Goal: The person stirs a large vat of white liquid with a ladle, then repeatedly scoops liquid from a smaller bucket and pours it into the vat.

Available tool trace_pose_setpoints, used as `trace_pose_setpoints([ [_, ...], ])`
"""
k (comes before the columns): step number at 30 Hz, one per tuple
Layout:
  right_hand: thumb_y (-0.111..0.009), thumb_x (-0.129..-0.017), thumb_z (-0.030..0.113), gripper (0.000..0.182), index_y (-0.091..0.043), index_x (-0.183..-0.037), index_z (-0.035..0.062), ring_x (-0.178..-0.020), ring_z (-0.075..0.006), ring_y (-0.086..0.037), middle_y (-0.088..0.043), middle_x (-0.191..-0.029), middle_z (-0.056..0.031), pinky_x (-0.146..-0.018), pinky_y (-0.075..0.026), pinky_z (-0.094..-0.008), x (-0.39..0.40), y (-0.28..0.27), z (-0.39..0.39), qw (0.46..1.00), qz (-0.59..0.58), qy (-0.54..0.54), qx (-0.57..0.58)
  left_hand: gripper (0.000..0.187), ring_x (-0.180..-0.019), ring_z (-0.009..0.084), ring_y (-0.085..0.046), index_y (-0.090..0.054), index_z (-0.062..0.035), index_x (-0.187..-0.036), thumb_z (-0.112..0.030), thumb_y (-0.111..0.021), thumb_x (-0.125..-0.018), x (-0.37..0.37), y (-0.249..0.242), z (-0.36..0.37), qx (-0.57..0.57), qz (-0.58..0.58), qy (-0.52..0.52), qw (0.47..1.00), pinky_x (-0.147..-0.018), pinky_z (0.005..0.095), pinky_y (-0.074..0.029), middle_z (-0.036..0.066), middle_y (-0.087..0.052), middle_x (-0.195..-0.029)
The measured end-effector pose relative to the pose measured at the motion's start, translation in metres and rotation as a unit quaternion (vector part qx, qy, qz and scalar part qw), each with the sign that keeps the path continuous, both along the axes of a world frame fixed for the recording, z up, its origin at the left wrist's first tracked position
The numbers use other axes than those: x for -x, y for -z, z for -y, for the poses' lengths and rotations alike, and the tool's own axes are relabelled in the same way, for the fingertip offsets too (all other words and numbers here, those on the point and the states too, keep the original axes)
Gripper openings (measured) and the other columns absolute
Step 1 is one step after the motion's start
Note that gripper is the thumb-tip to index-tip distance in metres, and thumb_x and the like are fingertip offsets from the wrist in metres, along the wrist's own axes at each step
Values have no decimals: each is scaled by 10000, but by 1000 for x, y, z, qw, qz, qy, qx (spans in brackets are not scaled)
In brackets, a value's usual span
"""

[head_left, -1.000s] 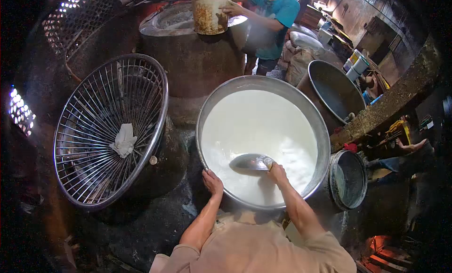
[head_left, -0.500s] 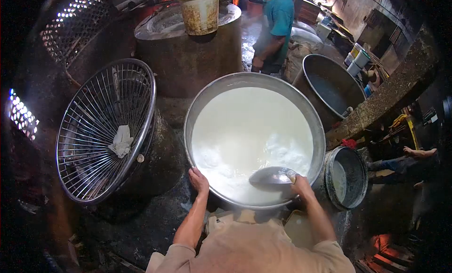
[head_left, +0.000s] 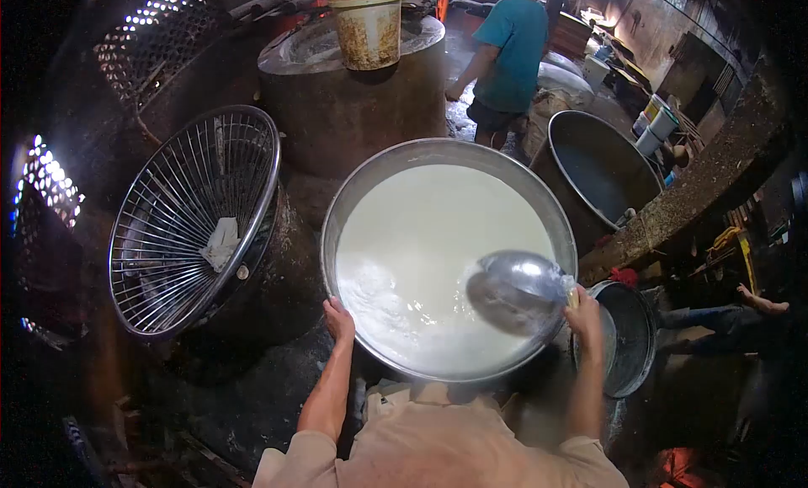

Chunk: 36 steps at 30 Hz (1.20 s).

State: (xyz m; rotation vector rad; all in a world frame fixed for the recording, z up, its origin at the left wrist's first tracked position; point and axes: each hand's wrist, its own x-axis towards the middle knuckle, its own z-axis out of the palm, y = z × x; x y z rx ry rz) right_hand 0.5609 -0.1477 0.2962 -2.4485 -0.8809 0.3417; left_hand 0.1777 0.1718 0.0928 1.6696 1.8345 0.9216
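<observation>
A wide round metal vat (head_left: 335, 203) stands in front of me, filled with a whitish liquid (head_left: 446, 227) that has foam along the near left side. The fingers of my left hand (head_left: 338, 318) are closed on the vat's near left rim. My right hand (head_left: 584, 309) is wrapped round the handle of a shiny metal scoop (head_left: 515, 284), over the right part of the vat. The scoop's bowl is above the liquid, with a darker shadow beneath it.
A slatted metal basket (head_left: 172, 235) with a white cloth (head_left: 220, 244) tilts at the left. Behind are a stained bucket (head_left: 369, 29) on a round stove (head_left: 353, 109) and a person in teal (head_left: 511, 50). Further metal vats (head_left: 602, 172) (head_left: 627, 341) and a beam (head_left: 715, 168) are at the right.
My right hand has moved right with the scoop, which has risen out of the liquid. My left hand remains on the rim. The person in teal has turned and stands more upright.
</observation>
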Motion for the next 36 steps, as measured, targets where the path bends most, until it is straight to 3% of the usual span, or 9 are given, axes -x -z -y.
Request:
trace_pose_setpoints([
  [3, -564, -664, 93, 453, -517, -1104, -5, -822, -399, -589, -603, -875, -248, -732, -470, -429, -16, 69, -18, 992, 89, 82, -25, 352, -881, 452, -515, -480, 39, -989, -282, -348, -930, -3, -19, 5, 22, 13, -2, 1000, -750, 478, -395, 291, -553, -923],
  [7, -585, -665, 113, 474, -509, -1115, -16, -836, -417, -576, -597, -878, -262, -743, -462, -449, -15, 115, -32, 994, 79, 73, -22, 340, -892, 456, -510, -485, 42, -973, -270, -358, -926, -3, -3, 2, -16, 38, -36, 998, -758, 473, -394, 296, -550, -921],
  [10, -604, -665, 134, 513, -492, -1144, -13, -890, -412, -565, -584, -928, -281, -789, -454, -447, -11, 154, -33, 996, -53, 65, -10, 334, -903, 459, -505, -488, 49, -962, -261, -367, -922, -4, -14, 6, 16, 41, -19, 999, -761, 468, -394, 302, -545, -919],
  [12, -538, -662, 88, 293, -533, -943, 5, -676, -382, -604, -600, -751, -235, -585, -489, -436, 4, 174, -38, 997, 32, 64, -39, 324, -894, 457, -509, -490, 49, -953, -249, -369, -919, -5, -15, 6, 2, 32, -29, 999, -750, 467, -397, 304, -544, -912],
  [19, -559, -663, 109, 327, -542, -973, 8, -816, -408, -580, -604, -832, -244, -719, -468, -452, 68, 175, -54, 998, 13, 38, -38, 328, -885, 447, -515, -491, 46, -951, -258, -371, -921, -7, -28, 12, -16, 9, -26, 999, -747, 473, -394, 302, -545, -906],
  [23, -568, -665, 122, 353, -543, -997, 5, -863, -414, -566, -601, -865, -248, -753, -459, -457, 109, 145, -72, 991, -108, 69, -30, 332, -860, 452, -516, -486, 37, -940, -273, -367, -924, -7, -12, 10, -18, 17, -39, 999, -728, 483, -391, 296, -547, -886],
  [24, -578, -658, 136, 602, -433, -1218, -31, -629, -333, -623, -611, -847, -250, -553, -525, -383, 116, 138, -75, 989, -140, 51, -8, 331, -848, 453, -518, -483, 33, -938, -277, -365, -924, -6, -2, 9, -47, 20, -40, 998, -719, 489, -391, 293, -549, -879],
  [33, -540, -651, 122, 540, -471, -1162, -39, -536, -282, -616, -616, -740, -227, -450, -510, -371, 174, 164, -101, 995, -78, 0, -58, 324, -862, 452, -516, -477, 44, -948, -257, -363, -923, -6, -19, 12, 12, 62, -8, 998, -719, 487, -392, 299, -547, -879],
  [36, -567, -682, 116, 445, -493, -1102, -9, -484, -256, -598, -602, -659, -186, -424, -500, -359, 195, 153, -112, 971, -226, 44, -64, 323, -855, 450, -513, -467, 48, -997, -249, -366, -922, -6, -14, 12, -1, 74, -13, 997, -722, 491, -386, 292, -546, -874],
])
